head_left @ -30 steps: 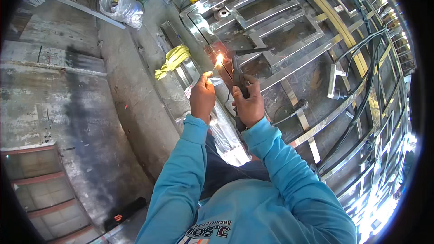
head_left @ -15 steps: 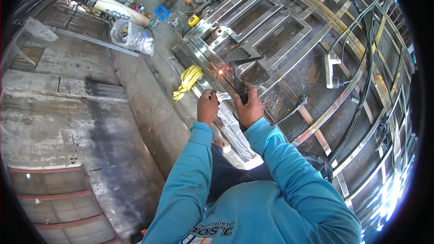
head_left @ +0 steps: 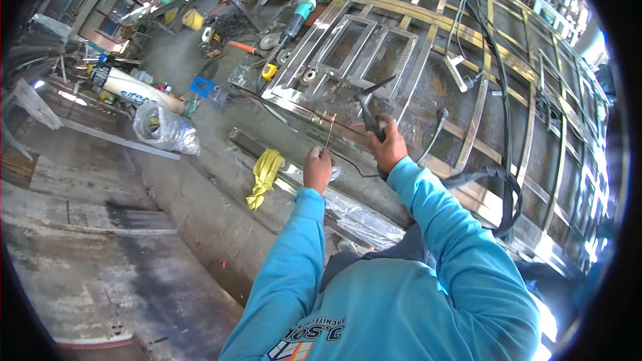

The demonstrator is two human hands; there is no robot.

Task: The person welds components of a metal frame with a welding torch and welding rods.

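Observation:
In my right hand [head_left: 389, 147] is a black TIG welding torch [head_left: 369, 119], its long back cap pointing up and to the right. The fingers wrap round the handle. My left hand [head_left: 317, 170] pinches a thin filler rod [head_left: 329, 135], which points away from me. The rod's far end reaches the near edge of a shiny metal frame [head_left: 421, 60], where a faint reddish spot shows. I cannot tell whether rod and frame touch. Just left of my left hand lies a crumpled yellow cloth [head_left: 265, 177]. Clear plastic wrap [head_left: 364, 217] lies below both hands.
Black cables [head_left: 498, 53] run across the frame's bars on the right. A teal angle grinder [head_left: 299, 17], a yellow tape measure [head_left: 269, 71] and an orange-handled tool [head_left: 244, 47] lie beyond the hands. Far left are a pale cylinder [head_left: 137, 90] and a clear plastic bag [head_left: 167, 130].
The bright orange sparks at the frame have died down. My hands have moved farther apart, the torch shifting right and away from the spot. The view has tilted, showing more of the far floor.

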